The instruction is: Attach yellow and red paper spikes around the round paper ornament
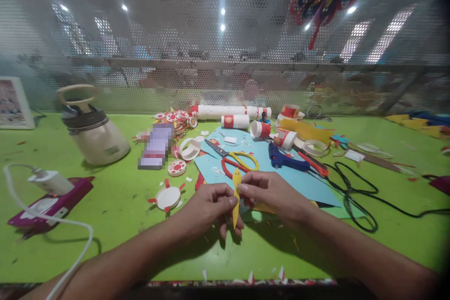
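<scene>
A narrow yellow paper cutout (236,176), rounded at the top with two small dark dots and pointed at the bottom, stands upright between my hands. My left hand (216,204) pinches its lower part between thumb and fingers. From the other side, my right hand (262,192) has its thumb and fingertips closed at the cutout's middle edge. Just beyond them lie scissors (242,160) with red and yellow handles, on light blue paper (218,173). A blue glue gun (290,161) rests on the paper to the right.
Paper cups (235,122) and cut paper rounds (176,167) lie at the back. To the left are a phone (156,145), a large bottle (94,131) and a purple power strip (52,204) with a white cable. A black cord (351,192) loops across the right side.
</scene>
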{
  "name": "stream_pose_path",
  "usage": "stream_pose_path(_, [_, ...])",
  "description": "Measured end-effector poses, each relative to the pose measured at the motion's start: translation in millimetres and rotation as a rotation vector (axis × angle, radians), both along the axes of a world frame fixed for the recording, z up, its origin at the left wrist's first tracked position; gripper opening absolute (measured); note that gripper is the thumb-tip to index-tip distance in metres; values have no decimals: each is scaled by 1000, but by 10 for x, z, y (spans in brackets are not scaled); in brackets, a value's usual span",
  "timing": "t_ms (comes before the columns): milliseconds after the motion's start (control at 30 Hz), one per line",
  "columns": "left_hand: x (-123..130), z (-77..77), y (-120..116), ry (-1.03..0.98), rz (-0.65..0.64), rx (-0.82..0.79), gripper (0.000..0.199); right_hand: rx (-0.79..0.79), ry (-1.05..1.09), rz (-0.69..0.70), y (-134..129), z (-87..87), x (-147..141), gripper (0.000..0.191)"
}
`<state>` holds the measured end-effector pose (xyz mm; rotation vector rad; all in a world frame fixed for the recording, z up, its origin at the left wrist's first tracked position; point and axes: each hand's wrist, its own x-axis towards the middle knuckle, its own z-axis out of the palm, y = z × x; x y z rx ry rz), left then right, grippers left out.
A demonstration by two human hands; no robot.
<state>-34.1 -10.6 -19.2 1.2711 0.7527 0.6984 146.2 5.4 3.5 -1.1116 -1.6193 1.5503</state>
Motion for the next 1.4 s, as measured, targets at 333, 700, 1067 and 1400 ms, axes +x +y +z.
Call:
stream_pose_path(333, [45, 68, -20, 55, 1, 0, 23, 56, -19, -2, -8, 21, 33, 25])
stream_pose_path(700, [193, 195, 16, 137, 228, 113, 19, 59, -28, 9, -51, 107, 98, 29])
stream_pose_path(1067, [34, 23, 203, 28, 459, 114, 20, 93, -155, 90, 28, 53, 204, 25])
stream_pose_path(1400, [51, 18, 109, -27, 436, -8, 22, -3, -47, 117, -97, -78, -110, 26])
